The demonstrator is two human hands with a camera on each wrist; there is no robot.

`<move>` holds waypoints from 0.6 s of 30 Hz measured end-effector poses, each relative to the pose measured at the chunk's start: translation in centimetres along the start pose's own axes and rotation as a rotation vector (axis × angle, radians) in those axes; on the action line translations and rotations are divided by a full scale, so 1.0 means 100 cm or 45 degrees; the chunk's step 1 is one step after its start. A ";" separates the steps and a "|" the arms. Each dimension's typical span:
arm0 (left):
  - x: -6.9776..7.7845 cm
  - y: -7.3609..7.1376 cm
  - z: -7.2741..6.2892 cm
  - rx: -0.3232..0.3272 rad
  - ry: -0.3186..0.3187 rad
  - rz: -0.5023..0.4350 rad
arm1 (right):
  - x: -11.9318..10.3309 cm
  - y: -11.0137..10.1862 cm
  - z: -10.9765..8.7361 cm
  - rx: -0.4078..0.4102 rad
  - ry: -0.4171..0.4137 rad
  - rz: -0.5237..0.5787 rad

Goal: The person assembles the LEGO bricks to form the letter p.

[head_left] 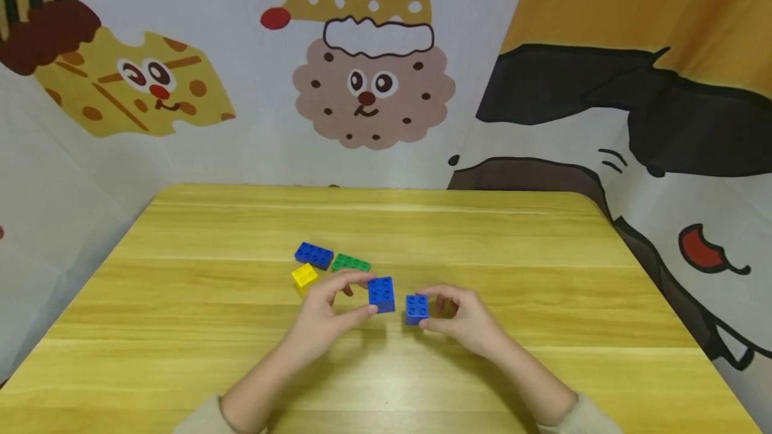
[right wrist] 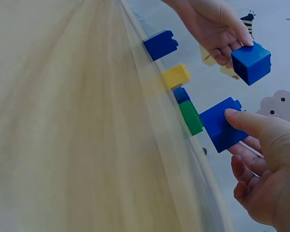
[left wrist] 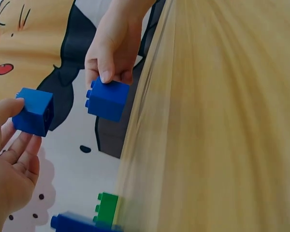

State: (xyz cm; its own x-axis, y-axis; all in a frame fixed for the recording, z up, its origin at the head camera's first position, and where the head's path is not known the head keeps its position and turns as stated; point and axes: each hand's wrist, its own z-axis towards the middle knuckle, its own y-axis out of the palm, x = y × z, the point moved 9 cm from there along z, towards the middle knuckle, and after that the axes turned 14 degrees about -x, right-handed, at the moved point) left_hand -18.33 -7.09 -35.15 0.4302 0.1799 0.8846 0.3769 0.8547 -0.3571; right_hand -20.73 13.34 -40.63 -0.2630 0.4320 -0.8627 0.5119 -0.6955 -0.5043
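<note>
left hand [head_left: 318,319] pinches one blue block [head_left: 381,295], right hand [head_left: 469,322] pinches other blue block [head_left: 417,310]; both above table [head_left: 512,253], between hands, side by side, narrow gap, studs up (yellow block [head_left: 304,276] nearer left hand).

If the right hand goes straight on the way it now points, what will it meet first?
Probably the block in the left hand. The right hand points towards it, its own block in front, with a gap between the two. Depth is unclear, so it might pass above or below.
</note>
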 end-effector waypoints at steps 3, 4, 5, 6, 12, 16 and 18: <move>-0.001 0.006 0.005 -0.014 -0.017 -0.003 | 0.003 -0.002 -0.002 -0.001 0.009 0.011; -0.001 0.008 0.007 -0.018 -0.027 -0.005 | 0.005 -0.002 -0.002 -0.003 0.009 0.018; -0.001 0.010 0.008 -0.025 -0.035 -0.007 | 0.005 -0.003 -0.003 -0.004 0.010 0.019; 0.000 0.013 0.010 -0.032 -0.044 -0.009 | 0.007 -0.003 -0.003 -0.007 0.010 0.024; -0.001 0.027 0.020 -0.074 -0.028 -0.019 | 0.015 -0.005 -0.005 -0.015 -0.009 0.035; -0.003 0.035 0.027 -0.084 0.007 -0.031 | 0.020 -0.007 -0.006 -0.003 -0.012 0.034; -0.004 0.038 0.030 -0.083 0.010 -0.035 | 0.021 -0.008 -0.006 -0.006 -0.010 0.028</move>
State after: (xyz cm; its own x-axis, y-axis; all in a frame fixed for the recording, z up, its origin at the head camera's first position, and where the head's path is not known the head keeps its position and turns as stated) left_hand -19.49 -2.46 -35.95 0.4254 0.1523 0.8921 0.4412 0.8258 -0.3513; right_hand -21.21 15.12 -42.03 -0.2577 0.4120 -0.8740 0.5213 -0.7023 -0.4848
